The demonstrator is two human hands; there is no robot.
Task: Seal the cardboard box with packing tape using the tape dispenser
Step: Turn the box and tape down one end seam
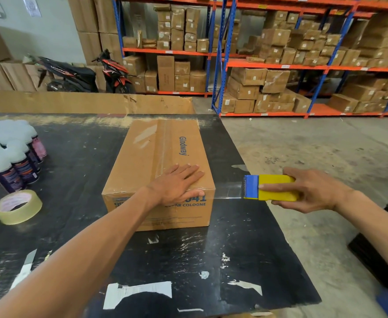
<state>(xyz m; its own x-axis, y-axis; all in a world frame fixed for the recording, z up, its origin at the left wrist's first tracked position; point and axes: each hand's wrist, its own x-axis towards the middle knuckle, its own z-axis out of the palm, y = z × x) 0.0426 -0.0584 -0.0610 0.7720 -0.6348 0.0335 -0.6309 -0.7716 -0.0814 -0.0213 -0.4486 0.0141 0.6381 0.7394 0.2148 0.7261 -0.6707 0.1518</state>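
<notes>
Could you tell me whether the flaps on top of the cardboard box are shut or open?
Shut: the flaps lie flat on the box, with tape along the centre seam.

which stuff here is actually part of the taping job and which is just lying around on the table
In use: cardboard box, tape dispenser, stretched tape strip, left hand, right hand.
Lying about: spare tape roll, spray cans, torn label scraps.

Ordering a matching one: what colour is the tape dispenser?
Yellow body, blue cutter end, seen in the head view: dispenser.
</notes>
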